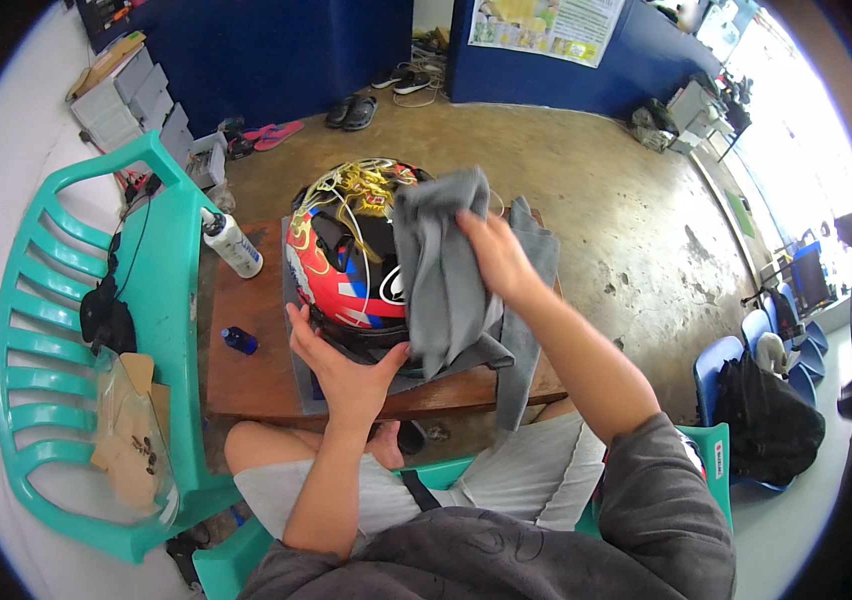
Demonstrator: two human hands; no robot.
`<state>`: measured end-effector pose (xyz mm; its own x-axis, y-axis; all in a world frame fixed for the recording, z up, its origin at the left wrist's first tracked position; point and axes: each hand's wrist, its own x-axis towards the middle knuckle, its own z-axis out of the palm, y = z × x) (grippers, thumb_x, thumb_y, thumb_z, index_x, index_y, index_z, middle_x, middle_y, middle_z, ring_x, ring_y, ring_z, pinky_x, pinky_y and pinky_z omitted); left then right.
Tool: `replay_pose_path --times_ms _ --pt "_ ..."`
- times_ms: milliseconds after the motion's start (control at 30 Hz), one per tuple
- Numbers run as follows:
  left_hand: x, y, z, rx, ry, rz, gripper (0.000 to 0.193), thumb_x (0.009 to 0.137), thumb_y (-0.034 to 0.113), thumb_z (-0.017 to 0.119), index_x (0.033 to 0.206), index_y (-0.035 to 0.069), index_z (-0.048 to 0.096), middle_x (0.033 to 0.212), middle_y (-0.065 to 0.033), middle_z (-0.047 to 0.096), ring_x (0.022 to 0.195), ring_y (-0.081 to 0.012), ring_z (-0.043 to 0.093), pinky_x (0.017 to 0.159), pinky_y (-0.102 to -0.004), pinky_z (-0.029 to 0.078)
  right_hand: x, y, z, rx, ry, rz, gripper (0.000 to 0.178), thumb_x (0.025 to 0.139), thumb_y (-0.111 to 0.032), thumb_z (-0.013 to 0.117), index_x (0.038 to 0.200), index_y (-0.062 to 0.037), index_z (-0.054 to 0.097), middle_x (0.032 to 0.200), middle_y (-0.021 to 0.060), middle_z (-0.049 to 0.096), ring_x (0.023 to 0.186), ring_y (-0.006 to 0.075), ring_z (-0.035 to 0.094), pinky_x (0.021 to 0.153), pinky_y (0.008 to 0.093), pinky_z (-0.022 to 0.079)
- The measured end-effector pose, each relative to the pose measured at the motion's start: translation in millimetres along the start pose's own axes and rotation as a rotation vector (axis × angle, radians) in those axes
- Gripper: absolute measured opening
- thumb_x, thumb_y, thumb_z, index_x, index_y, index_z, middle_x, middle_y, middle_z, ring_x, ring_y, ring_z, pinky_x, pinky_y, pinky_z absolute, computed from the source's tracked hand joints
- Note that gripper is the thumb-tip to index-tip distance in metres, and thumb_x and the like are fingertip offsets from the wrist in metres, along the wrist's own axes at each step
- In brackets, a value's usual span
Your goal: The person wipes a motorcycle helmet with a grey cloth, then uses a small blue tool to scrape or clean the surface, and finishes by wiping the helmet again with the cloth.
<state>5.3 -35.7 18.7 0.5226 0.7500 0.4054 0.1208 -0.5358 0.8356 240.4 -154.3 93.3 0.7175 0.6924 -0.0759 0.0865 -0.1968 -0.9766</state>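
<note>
so, standing off to the side of this: far left there's a teal plastic chair with a clear visor lying on its seat and some black cable draped over the backrest. moving in, a white bottle lies tipped on the left end of the low wooden surface, and a small blue bottle sits just in front of it, both close to the edge.

middle of the surface is the helmet, red, blue and black with yellow graphics, resting on a grey mat. the left hand is pressed against the helmet's near lower rim, fingers spread and curled around it, steadying rather than lifting as far as i can tell. the right hand is over the right side of the shell, fingers closed on a bunched grey cloth that hangs down over the helmet and past the surface edge.

what could go wrong, imo: the helmet is round and only braced by one hand, so a hard wipe could roll it off the mat toward the floor. the dangling cloth tail could snag the rim and drag it. and an elbow swing to the left could knock those two bottles off the surface.
</note>
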Motion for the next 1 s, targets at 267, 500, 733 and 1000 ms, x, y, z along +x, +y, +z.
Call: replay_pose_path --times_ms 267,500,733,1000 --pt "1 9 0 -0.017 0.012 0.004 0.161 0.063 0.051 0.104 0.170 0.000 -0.005 0.162 -0.0305 0.025 0.149 -0.0444 0.033 0.124 -0.0562 0.031 101 -46 -3 -0.041 -0.064 0.213 0.067 0.098 -0.056 0.067 0.132 0.0006 0.073 0.118 0.0144 0.079 0.097 0.0243 0.077 0.090 0.0363 0.060" --pt "-5 -3 -5 -0.154 -0.001 -0.113 0.152 0.070 0.035 0.104 0.169 -0.003 -0.006 0.164 -0.0310 0.021 0.152 -0.0444 0.029 0.129 -0.0559 0.024 14 -86 80 -1.157 -0.123 -0.937 0.083 0.088 -0.059 0.073 0.149 -0.0036 0.062 0.159 0.0269 0.051 0.151 0.0424 0.045 0.127 0.0544 0.033" --pt "-6 -17 7 0.053 -0.046 -0.055 0.145 0.074 0.035 0.100 0.168 -0.005 -0.002 0.164 -0.0309 0.022 0.148 -0.0454 0.032 0.124 -0.0579 0.029 -5 -79 97 -1.213 -0.198 -1.064 0.085 0.079 -0.053 0.083 0.150 -0.0132 0.061 0.162 0.0187 0.049 0.152 0.0420 0.042 0.126 0.0589 0.033" --pt "0 5 6 0.022 -0.002 -0.074 0.163 0.061 0.054 0.104 0.169 -0.002 -0.003 0.166 -0.0284 0.022 0.144 -0.0436 0.033 0.122 -0.0554 0.032 132 -115 58 -0.827 -0.514 -0.332 0.092 0.088 -0.079 0.066 0.151 -0.0108 0.064 0.150 0.0217 0.064 0.139 0.0390 0.060 0.119 0.0464 0.044"
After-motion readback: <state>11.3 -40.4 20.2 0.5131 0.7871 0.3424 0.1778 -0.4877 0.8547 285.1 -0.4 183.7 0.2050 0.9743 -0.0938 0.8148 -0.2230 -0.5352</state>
